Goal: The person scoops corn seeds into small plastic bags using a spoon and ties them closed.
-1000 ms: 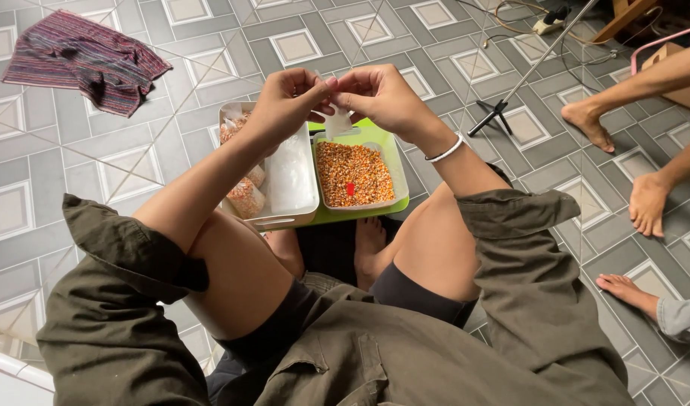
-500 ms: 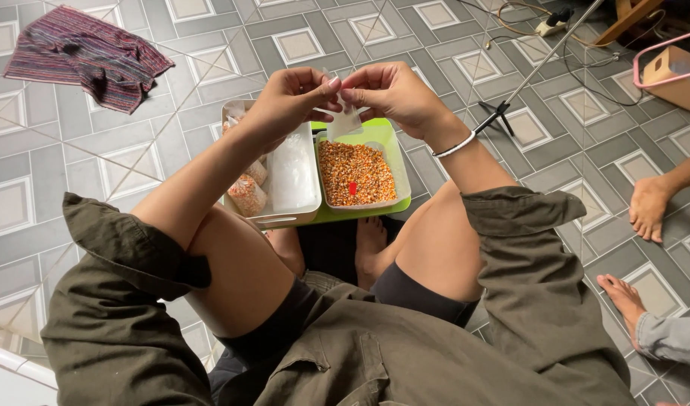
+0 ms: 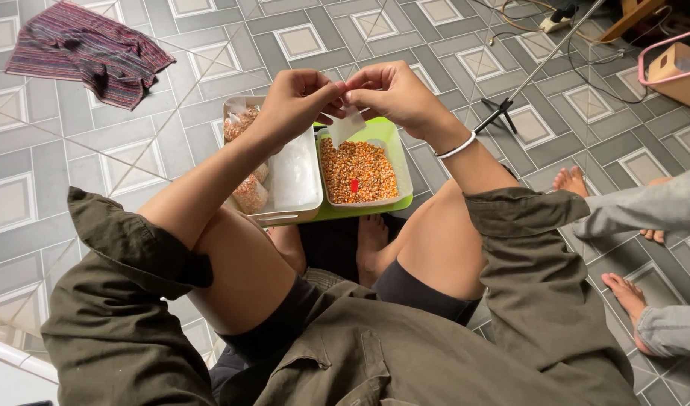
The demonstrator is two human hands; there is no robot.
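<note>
My left hand (image 3: pixel 296 101) and my right hand (image 3: pixel 394 94) both pinch the top of a small clear plastic bag (image 3: pixel 346 124), held just above a white tub of orange-yellow grains (image 3: pixel 357 171). A small red piece (image 3: pixel 354 185) lies on the grains. The tub rests on a green tray (image 3: pixel 390 135). To its left stands an empty white tub (image 3: pixel 296 180), and beside that lie filled small bags of grains (image 3: pixel 247 194). A white bangle (image 3: pixel 456 146) circles my right wrist.
A striped purple cloth (image 3: pixel 85 53) lies on the tiled floor at the far left. A stand with black legs (image 3: pixel 510 101) and cables sit at the back right, near a pink-rimmed box (image 3: pixel 676 64). Another person's bare feet (image 3: pixel 578 180) and grey sleeves are at the right.
My hands have kept hold of the small bag over the tubs, shifting slightly. The person at the right has drawn closer, with grey sleeves now in view.
</note>
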